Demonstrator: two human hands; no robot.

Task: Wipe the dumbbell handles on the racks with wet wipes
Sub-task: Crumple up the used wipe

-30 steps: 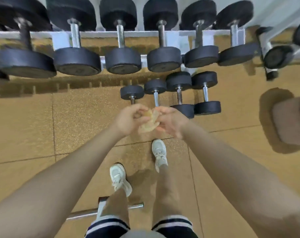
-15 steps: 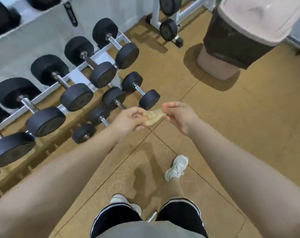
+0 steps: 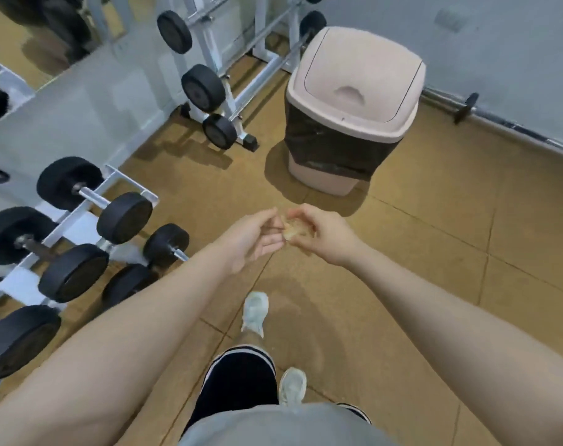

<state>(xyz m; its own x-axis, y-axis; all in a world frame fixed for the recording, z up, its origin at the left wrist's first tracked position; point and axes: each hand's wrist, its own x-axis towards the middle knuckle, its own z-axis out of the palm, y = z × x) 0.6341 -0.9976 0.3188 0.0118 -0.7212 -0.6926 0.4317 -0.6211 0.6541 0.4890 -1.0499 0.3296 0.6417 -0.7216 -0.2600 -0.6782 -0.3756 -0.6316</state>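
A small crumpled wet wipe point(image 3: 294, 231), yellowish in this light, sits between both my hands at the middle of the view. My right hand point(image 3: 322, 235) curls its fingers round the wipe. My left hand point(image 3: 254, 238) pinches the wipe's left edge with thumb and fingertips. To the left stands the white dumbbell rack point(image 3: 77, 226) with several black dumbbells; the nearest upper one shows its chrome handle point(image 3: 91, 196). Both hands hover over the floor, well apart from the rack.
A pink swing-lid trash bin point(image 3: 354, 101) with a black liner stands straight ahead on the tan floor. Behind it to the left is a white barbell stand point(image 3: 228, 101) with black plates. A barbell point(image 3: 499, 119) lies along the far wall. My feet are below.
The view has swung right, away from the rack and toward the trash bin. My hands have come closer together, and the wipe is more bunched up within my right hand.
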